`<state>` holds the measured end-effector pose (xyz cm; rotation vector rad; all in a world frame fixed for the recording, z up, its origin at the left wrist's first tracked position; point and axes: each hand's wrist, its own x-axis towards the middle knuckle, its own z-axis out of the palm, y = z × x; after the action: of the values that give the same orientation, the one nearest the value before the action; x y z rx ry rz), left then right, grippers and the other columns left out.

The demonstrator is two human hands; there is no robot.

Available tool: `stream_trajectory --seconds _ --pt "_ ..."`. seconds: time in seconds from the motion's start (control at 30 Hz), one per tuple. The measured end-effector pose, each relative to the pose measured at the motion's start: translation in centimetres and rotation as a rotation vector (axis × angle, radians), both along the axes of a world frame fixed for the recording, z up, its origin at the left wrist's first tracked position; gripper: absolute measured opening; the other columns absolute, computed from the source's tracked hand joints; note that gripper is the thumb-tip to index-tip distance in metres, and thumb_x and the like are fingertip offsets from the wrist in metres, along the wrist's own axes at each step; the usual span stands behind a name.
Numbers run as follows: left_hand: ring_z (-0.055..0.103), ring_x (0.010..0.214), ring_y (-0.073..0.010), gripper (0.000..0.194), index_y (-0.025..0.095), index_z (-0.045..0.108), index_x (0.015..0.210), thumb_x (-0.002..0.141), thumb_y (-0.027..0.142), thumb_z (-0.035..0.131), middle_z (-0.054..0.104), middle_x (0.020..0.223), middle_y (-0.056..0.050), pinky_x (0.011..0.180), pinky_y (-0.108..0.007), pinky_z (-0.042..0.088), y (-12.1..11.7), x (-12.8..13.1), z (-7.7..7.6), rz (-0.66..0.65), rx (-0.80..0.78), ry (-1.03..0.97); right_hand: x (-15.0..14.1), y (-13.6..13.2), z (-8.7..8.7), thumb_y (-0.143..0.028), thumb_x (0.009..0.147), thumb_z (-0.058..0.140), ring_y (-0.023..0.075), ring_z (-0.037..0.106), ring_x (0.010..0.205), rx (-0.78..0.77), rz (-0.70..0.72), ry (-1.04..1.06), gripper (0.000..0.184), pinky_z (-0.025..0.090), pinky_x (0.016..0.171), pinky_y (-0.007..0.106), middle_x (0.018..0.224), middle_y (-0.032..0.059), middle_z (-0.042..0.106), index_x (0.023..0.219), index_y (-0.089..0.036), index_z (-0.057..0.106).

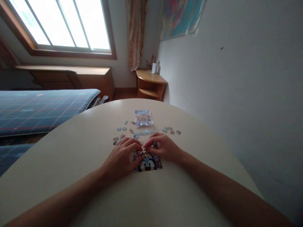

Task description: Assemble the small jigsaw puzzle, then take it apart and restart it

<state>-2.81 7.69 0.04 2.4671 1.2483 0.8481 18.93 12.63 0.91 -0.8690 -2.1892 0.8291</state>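
Observation:
A partly assembled jigsaw puzzle (148, 165) lies on the table, with a blue cartoon dog face at its near edge and a gap inside its upper part. My left hand (124, 154) rests over the puzzle's left side, fingers bent and thumb apart from them. From the right, my right hand (165, 146) reaches over the puzzle, thumb and fingertips pinched at a small puzzle piece (145, 149) beside the gap. My fingers hide parts of both sides. Beyond the puzzle lies a printed picture sheet (143, 118) with a similar dog face.
Loose pieces (121, 128) lie left of the sheet, and more pieces (168, 129) lie to the right. The round-edged pale table (94, 126) stands near a white wall (236, 94). A plaid mattress (47, 107) is on the left, and a corner shelf (151, 77) stands behind.

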Motion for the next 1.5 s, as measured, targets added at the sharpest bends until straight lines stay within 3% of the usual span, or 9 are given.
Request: stream_trajectory --seconds 0.37,0.8,1.1,1.2,1.33,1.43,1.5 --pt "0.059 0.1 -0.0226 0.01 0.025 0.065 0.095 0.085 0.029 0.067 0.069 0.104 -0.001 0.095 -0.042 0.045 -0.1 0.0 -0.1 -0.036 0.008 0.086 0.0 0.0 -0.2 -0.02 0.077 0.075 0.0174 0.065 0.092 -0.003 -0.007 -0.078 0.008 0.049 0.088 0.029 0.084 0.0037 0.074 0.083 -0.022 0.079" --pt "0.06 0.098 -0.0231 0.008 0.025 0.066 0.093 0.085 0.029 0.067 0.069 0.1 -0.002 0.089 -0.04 0.049 -0.1 0.1 -0.1 -0.038 0.008 0.11 0.1 0.2 -0.4 -0.019 0.077 0.074 0.016 0.065 0.085 0.08 0.038 -0.104 0.007 0.048 0.085 0.028 0.081 0.0021 0.073 0.083 -0.022 0.077" --pt "0.06 0.097 -0.023 0.007 0.025 0.066 0.092 0.085 0.028 0.066 0.069 0.099 -0.002 0.087 -0.038 0.051 -0.2 0.1 0.0 -0.044 0.001 0.104 0.2 0.3 -0.1 -0.022 0.077 0.075 0.0165 0.067 0.086 0.011 0.02 -0.054 0.008 0.047 0.086 0.029 0.082 0.0018 0.074 0.085 -0.022 0.077" --pt "0.06 0.098 -0.0226 0.007 0.025 0.066 0.092 0.086 0.029 0.066 0.069 0.101 -0.002 0.088 -0.039 0.051 -0.2 0.0 -0.1 -0.049 0.009 0.099 1.5 1.4 0.3 -0.03 0.078 0.074 0.0168 0.068 0.082 -0.088 -0.063 0.054 0.017 0.049 0.08 0.029 0.085 0.0028 0.075 0.092 -0.02 0.076" --pt "0.061 0.098 -0.0218 0.008 0.025 0.067 0.092 0.087 0.03 0.065 0.069 0.102 -0.003 0.087 -0.038 0.051 -0.1 0.0 -0.3 -0.052 0.018 0.096 4.7 3.9 0.4 -0.037 0.08 0.071 0.019 0.068 0.085 -0.091 -0.287 0.14 0.023 0.049 0.084 0.033 0.088 0.0053 0.076 0.091 -0.018 0.076" --pt "0.061 0.099 -0.022 0.008 0.025 0.067 0.093 0.087 0.03 0.065 0.069 0.103 -0.003 0.087 -0.037 0.052 -0.1 0.0 -0.3 -0.053 0.009 0.102 6.9 5.5 0.1 -0.036 0.079 0.071 0.0207 0.067 0.089 -0.03 -0.336 -0.026 0.021 0.049 0.086 0.035 0.09 0.0065 0.075 0.089 -0.018 0.077" --pt "0.061 0.099 -0.022 0.007 0.025 0.067 0.093 0.087 0.029 0.065 0.069 0.103 -0.003 0.087 -0.037 0.052 -0.1 0.0 -0.4 -0.056 0.004 0.105 8.2 6.3 0.1 -0.034 0.079 0.07 0.0215 0.065 0.096 0.017 -0.285 -0.134 0.019 0.047 0.09 0.035 0.094 0.0066 0.075 0.088 -0.02 0.078"
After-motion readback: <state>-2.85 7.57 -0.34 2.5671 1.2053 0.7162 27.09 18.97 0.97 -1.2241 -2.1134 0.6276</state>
